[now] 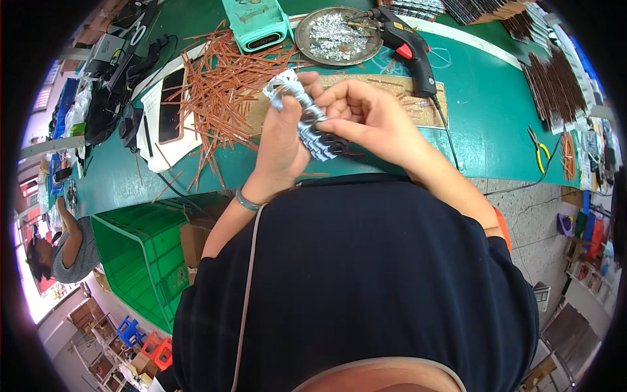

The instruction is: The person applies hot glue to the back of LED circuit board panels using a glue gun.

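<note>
My left hand is wrapped round a long silvery-white part with notched edges and dark round pieces along it. It lies tilted over the near edge of the bench, its upper end showing above my left thumb. My right hand is closed, thumb and forefinger pinched against the part's side; whatever is between those fingertips is too small to make out. Beyond my left hand lies a loose heap of thin copper-brown strips. Under and behind my hands is a brown board with a few strips on it.
A soldering gun rests against a round metal dish of silvery bits. Nearby stands a teal box. Left is a phone; right are yellow-handled pliers and stacked brown parts. A green crate stands below; another person is at far left.
</note>
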The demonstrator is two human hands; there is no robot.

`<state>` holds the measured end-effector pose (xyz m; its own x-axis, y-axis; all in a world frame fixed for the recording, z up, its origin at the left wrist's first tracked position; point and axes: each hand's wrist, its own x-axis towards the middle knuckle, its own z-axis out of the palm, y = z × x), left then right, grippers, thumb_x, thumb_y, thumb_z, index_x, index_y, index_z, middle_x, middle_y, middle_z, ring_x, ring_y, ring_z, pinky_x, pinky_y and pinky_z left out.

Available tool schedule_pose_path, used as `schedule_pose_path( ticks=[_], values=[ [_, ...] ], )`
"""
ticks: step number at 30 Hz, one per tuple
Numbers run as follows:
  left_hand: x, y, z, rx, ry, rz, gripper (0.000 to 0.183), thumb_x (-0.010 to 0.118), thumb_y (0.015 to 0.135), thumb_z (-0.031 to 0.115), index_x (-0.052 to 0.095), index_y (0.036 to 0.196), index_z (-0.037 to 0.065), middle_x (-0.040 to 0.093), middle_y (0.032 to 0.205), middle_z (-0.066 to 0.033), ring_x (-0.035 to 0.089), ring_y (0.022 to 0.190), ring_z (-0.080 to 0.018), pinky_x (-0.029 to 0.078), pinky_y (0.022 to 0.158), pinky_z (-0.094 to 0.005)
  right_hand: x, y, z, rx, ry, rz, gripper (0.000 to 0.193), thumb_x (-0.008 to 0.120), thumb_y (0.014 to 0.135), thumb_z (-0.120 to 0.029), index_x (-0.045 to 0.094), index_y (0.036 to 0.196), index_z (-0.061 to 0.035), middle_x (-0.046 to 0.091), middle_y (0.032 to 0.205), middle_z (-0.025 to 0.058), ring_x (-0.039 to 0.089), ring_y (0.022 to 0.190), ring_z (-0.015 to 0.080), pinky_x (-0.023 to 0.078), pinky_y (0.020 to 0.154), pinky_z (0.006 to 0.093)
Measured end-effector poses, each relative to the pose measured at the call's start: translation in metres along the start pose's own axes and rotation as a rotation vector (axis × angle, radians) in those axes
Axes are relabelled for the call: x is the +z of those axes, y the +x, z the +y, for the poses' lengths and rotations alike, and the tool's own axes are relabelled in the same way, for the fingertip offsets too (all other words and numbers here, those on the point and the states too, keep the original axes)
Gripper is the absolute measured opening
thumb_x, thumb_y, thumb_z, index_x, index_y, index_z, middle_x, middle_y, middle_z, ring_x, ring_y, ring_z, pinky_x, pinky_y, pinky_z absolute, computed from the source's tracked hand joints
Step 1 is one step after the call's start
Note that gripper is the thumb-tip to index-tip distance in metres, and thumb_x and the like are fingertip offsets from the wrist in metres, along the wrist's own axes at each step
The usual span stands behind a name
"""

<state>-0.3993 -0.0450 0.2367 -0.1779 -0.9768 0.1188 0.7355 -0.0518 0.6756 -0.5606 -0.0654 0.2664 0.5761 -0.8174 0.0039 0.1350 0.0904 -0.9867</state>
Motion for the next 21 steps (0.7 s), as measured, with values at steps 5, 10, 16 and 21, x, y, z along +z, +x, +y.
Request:
schedule_pose_path(
  ticks=[5, 10, 16, 21],
  values=[
    [0.004, -0.001, -0.008, 0.082, 0.119, 0.074, 0.031, 0.054, 0.088, 0.03, 0.048, 0.103, 0.004, 0.048, 0.106, -0.0052, 0.048, 0.091, -0.0104, 0.041, 0.08, -0.0249, 0.01, -0.003, 0.011, -0.279, -0.289, 0.151, 0.038, 0.071, 0.073, -0.013, 0.049, 0.102, 0.0014, 0.06, 0.093, 0.0138, 0.06, 0.082, 0.0163, 0.048, 0.07, 0.0271],
    [0.0, -0.005, 0.003, 0.258, 0.776, -0.112, 0.06, 0.07, 0.072, 0.037, 0.047, 0.115, 0.001, 0.042, 0.122, -0.0083, 0.044, 0.104, -0.014, 0.037, 0.087, -0.0271, 0.004, -0.017, 0.01, -0.413, -0.65, 0.041, 0.039, 0.064, 0.075, -0.015, 0.05, 0.11, -0.0041, 0.056, 0.094, 0.0131, 0.057, 0.085, 0.0304, 0.046, 0.073, 0.0367],
    [-0.006, -0.028, 0.027, -0.081, 1.416, -0.205, 0.047, 0.078, 0.062, 0.017, 0.059, 0.105, 0.01, 0.052, 0.091, -0.0015, 0.048, 0.067, -0.0106, 0.042, 0.058, -0.0233, -0.017, -0.035, 0.013, -0.331, -1.206, -0.029, 0.041, 0.069, 0.064, -0.015, 0.056, 0.103, -0.0111, 0.056, 0.091, 0.008, 0.057, 0.081, 0.0272, 0.046, 0.07, 0.0367],
    [-0.014, -0.032, 0.019, 0.015, 1.539, -0.193, 0.046, 0.076, 0.062, 0.013, 0.06, 0.105, 0.011, 0.052, 0.094, -0.0029, 0.044, 0.062, -0.0097, 0.039, 0.055, -0.0215, -0.019, -0.038, 0.023, -0.351, -1.244, 0.018, 0.049, 0.073, 0.059, -0.016, 0.056, 0.104, -0.0112, 0.056, 0.097, 0.0077, 0.057, 0.085, 0.0268, 0.047, 0.071, 0.0364]
  ],
)
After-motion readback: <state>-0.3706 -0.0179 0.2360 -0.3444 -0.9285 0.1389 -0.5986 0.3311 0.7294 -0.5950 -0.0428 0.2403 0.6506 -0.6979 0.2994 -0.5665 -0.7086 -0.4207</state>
